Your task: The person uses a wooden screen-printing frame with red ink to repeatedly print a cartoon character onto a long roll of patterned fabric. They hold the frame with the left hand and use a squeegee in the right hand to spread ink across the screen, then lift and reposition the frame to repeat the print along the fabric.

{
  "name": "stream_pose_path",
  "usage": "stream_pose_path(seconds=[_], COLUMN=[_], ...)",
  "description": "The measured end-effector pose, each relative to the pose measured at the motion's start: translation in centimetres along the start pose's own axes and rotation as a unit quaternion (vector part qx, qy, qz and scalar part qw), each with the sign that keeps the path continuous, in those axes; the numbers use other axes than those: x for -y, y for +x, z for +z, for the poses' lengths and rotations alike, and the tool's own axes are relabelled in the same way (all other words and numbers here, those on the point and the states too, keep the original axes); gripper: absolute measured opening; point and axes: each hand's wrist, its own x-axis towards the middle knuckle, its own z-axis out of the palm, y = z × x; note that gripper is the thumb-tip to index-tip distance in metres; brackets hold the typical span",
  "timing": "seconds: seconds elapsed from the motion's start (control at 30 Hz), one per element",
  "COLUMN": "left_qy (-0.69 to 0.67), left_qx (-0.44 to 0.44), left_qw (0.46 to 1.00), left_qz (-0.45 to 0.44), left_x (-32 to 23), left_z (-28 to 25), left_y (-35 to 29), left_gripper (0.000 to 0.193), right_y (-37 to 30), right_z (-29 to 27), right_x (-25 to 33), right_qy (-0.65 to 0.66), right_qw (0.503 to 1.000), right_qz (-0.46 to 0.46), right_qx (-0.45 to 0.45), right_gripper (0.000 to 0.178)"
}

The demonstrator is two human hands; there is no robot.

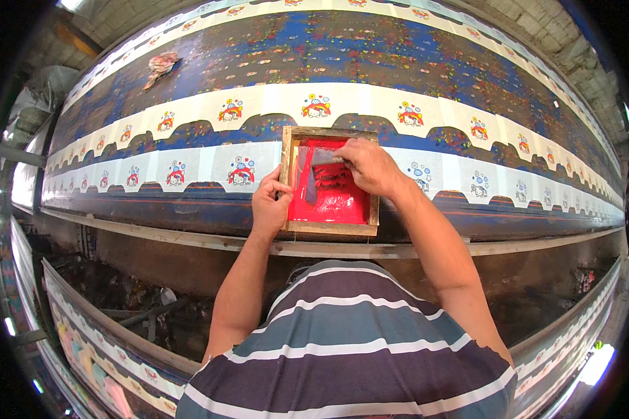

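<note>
Here, we look down on a long, dark printing table (210,52), blotched with blue and flecked with dried colours, which curves across the whole upper view; a second table (115,313) slants through the lower left corner. Along the first table run a row of cream fabric panels (265,105) and, nearer to us, a row of pale-blue fabric panels (210,164), both with scalloped lower edges. Below them we see our striped shirt (356,342), dark with white bands. The wooden-framed printing screen (328,228) lies over the middle of the pale-blue row, close to the table's near edge, and glossy red ink (335,206) covers much of its inside. Our right hand (370,166) reaches in over the far right corner, thumb and fingers pinching a flat grey scraper (325,156), which extends leftward across the far part of the ink. Our left hand (271,202) is at the frame's left bar with its fingers curled; we cannot tell how firmly it grips the wood. A crumpled, stained rag (163,63) sits at the table's upper left. Smallest are the cartoon prints: left of the screen, the nearer ones (241,172) include red, while those just right (479,185) show blue and dark outlines.
</note>
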Motion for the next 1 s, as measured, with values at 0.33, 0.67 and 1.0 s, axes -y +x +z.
stream_pose_path(seconds=[0.33,0.67,1.0], left_qy=[0.078,0.062,0.194], left_qx=[-0.014,-0.048,-0.012], left_qw=[0.996,0.995,0.978], left_qz=[0.029,0.055,0.081], left_x=[0.2,-0.9,-2.7], left_z=[0.4,1.5,1.1], left_y=[-0.1,-0.5,0.0], left_gripper=[0.016,0.042,0.039], right_y=[-2.5,-8.6,-11.9], right_z=[3.5,5.3,4.6], right_x=[2.3,10.1,11.3], right_qy=[-0.097,-0.07,0.038], right_qw=[0.994,0.996,0.989], right_qz=[0.009,0.007,0.066], right_qx=[-0.059,-0.062,-0.123], right_gripper=[0.045,0.041,0.041])
